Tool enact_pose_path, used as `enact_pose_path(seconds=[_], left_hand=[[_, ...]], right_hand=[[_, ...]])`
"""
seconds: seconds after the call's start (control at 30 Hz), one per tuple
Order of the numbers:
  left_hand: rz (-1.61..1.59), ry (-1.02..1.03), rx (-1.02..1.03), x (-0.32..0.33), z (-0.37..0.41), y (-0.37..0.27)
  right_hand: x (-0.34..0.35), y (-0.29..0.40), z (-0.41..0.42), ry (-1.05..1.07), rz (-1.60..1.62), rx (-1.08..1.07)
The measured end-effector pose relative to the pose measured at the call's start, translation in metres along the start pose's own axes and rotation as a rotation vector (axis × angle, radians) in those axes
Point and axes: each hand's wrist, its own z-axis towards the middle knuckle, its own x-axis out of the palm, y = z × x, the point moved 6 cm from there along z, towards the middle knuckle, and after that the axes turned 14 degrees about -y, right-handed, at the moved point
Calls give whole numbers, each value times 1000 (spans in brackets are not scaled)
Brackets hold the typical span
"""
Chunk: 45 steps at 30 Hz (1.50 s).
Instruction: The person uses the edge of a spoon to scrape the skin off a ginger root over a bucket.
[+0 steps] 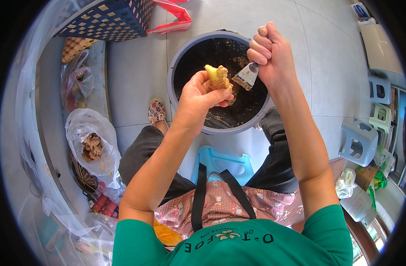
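Observation:
My left hand (203, 96) holds a knob of ginger root (218, 77), partly peeled to pale yellow at its upper left. To its right, my right hand (272, 55) is closed on a metal peeler or scraper (247, 76), whose handle is hidden in the fist. The tool's wide edge points down and left, near the ginger but apart from it, and brown scraps cling to it. Both hands are over a round grey bin (172, 86) lined with a black bag, with peel scraps inside. Something lumpy behind my left fingertips is mostly hidden.
An open plastic bag of ginger (92, 146) lies on the left, near a container of thin sticks (85, 174). A blue woven basket (123, 21) stands at the upper left. Several plastic stools (359, 143) are on the right; a light blue stool (222, 158) is between my legs.

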Motion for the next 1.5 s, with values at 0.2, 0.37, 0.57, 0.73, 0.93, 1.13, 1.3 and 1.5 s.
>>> enact_pose_path(seconds=[0.2, 0.37, 0.57, 0.73, 0.93, 1.13, 1.3, 1.5], left_hand=[[7, -1, -35, 3, -2, 3], [59, -24, 50, 5, -5, 8], [124, -115, 138, 0, -5, 3], [132, -57, 197, 5, -8, 3], [70, -107, 77, 1, -5, 5], [30, -37, 0, 8, -11, 9], [22, -92, -15, 2, -9, 10], [-5, 8, -6, 12, -16, 11]], right_hand=[[-2, -13, -3, -20, -8, 72], [-3, 3, 0, -249, -260, -307], [3, -17, -14, -158, -90, -18], [-6, -1, 1, -271, -230, -297], [-4, -9, -4, -180, -91, -47], [-8, -1, 9, -277, -226, -302], [-7, -9, 1, -219, -132, -86], [-16, -3, 16, -291, -180, -156]])
